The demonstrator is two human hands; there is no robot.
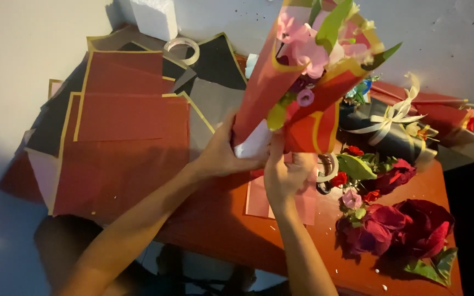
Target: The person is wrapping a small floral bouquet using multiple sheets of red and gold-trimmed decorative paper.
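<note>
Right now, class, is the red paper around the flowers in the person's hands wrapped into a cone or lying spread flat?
Wrapped into a cone: the red wrapping paper narrows to the left hand and right hand, with pink flowers showing at its wide top.

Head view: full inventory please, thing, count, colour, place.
bouquet: one, red wrap with gold edge, pink flowers, held up at centre
paper sheets: several, red and black, stacked at left
tape roll: one, clear, top of the stack
foam block: one, white, top left
finished bouquets: two, black and red, right rear
loose roses: several, dark red, right front
table: one, reddish
left hand: grips the bouquet's base
right hand: at the base too
</note>
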